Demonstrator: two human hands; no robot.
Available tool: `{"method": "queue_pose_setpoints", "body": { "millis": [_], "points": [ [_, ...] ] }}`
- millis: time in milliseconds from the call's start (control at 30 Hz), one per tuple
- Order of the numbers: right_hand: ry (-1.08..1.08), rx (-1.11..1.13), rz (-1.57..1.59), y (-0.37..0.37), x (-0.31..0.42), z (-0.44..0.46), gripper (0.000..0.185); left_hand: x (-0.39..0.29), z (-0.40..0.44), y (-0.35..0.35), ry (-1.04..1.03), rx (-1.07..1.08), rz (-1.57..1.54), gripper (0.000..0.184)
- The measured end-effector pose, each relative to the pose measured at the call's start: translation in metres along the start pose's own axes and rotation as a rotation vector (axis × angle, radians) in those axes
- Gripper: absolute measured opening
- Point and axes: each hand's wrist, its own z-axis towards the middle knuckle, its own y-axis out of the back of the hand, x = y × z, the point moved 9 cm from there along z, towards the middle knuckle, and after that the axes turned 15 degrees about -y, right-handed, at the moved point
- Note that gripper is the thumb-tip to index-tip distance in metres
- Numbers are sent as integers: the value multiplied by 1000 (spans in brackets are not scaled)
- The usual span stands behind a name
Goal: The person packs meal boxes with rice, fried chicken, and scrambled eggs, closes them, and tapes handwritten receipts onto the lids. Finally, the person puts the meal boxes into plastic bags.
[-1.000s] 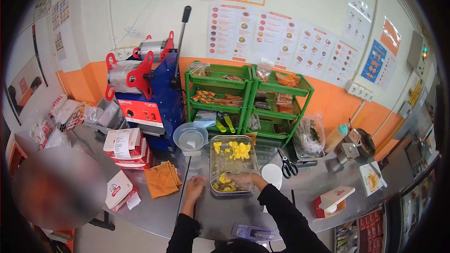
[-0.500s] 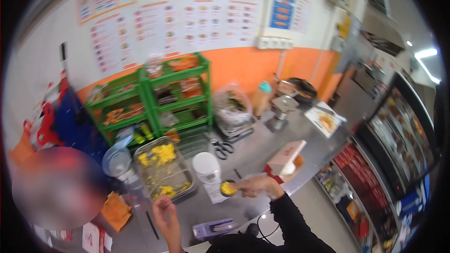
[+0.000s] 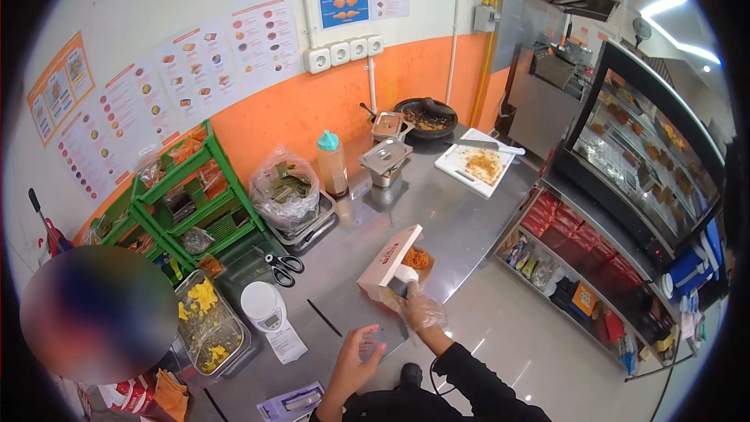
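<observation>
Cup (image 3: 412, 290) in right hand (image 3: 425, 315), nearer box (image 3: 388, 259)

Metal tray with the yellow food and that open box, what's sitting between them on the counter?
The white scale, a paper slip and a thin black stick, as the head view shows.

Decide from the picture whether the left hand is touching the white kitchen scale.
Apart: the head view shows steel tabletop between the left hand and the white kitchen scale.

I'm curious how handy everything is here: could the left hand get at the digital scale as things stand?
Probably yes: the left hand looks empty, and only a thin black stick and a paper slip seem to lie between it and the digital scale.
</observation>
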Motion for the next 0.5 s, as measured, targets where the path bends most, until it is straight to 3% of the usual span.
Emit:
{"method": "queue_pose_setpoints", "body": {
  "millis": [100,367,500],
  "points": [
    [57,22,5,-14,0,-6,64,13,-16,6,62,-7,-9,37],
    [333,-191,231,-3,-9,-25,68,23,-66,55,220,-158,-51,33],
    [154,-140,232,-7,-21,-20,63,10,-80,88,214,-234,1,32]
  ]
}}
